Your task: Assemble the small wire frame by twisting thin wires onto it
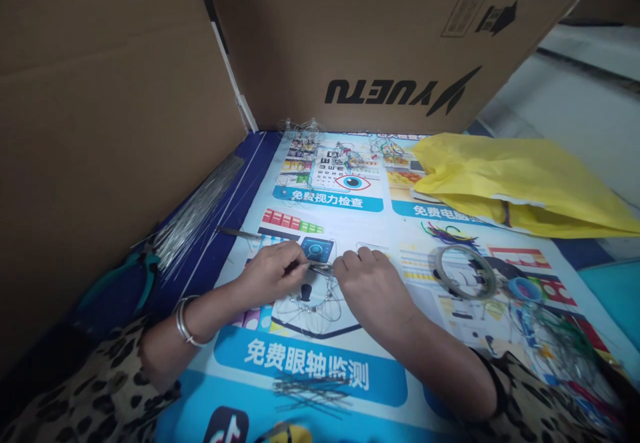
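My left hand (274, 270) is closed, thumb and fingers pinched on one end of a thin wire piece (321, 267). From the right, my right hand (375, 293) has its fingers curled and closed on the other end. Below both hands hang or lie fine wire loops (311, 310) with small clear beads; I cannot tell whether they rest on the printed sheet. Just behind my left hand lies a narrow metal strip (237, 232). Nearer to me is a small pile of short dark wires (313, 393).
Cardboard walls (390, 36) stand behind and left. Leftward lie long straight wires (200, 210) and teal-handled pliers (149, 276). On the right are a yellow bag (520, 170), a tape roll (443, 270), coloured strands (450, 233) and tangled wires (565, 350). Wire pieces (350, 156) lie at the back.
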Demonstrator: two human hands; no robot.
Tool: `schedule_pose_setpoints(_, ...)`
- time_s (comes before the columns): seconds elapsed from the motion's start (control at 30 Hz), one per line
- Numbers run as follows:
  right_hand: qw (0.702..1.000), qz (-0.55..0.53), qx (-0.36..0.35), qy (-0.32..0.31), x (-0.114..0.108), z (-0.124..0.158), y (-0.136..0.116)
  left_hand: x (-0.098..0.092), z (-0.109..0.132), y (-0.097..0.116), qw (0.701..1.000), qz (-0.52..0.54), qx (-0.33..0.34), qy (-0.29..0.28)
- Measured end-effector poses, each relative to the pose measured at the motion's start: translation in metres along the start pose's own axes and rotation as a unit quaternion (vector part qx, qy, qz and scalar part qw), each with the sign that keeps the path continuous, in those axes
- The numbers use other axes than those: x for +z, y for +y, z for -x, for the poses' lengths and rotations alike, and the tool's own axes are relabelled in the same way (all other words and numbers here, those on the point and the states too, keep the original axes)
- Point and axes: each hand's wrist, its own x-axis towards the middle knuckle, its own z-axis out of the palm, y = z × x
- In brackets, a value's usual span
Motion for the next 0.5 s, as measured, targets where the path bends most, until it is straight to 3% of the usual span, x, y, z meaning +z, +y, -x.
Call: schedule_pose_setpoints(0.5, 1.000, -0.010, -0.002, 0.003, -0.0008, -0.0004, 0.0032, -0.0013, -0.0010, 0.0011, 0.999, 0.006, 0.035, 0.004)
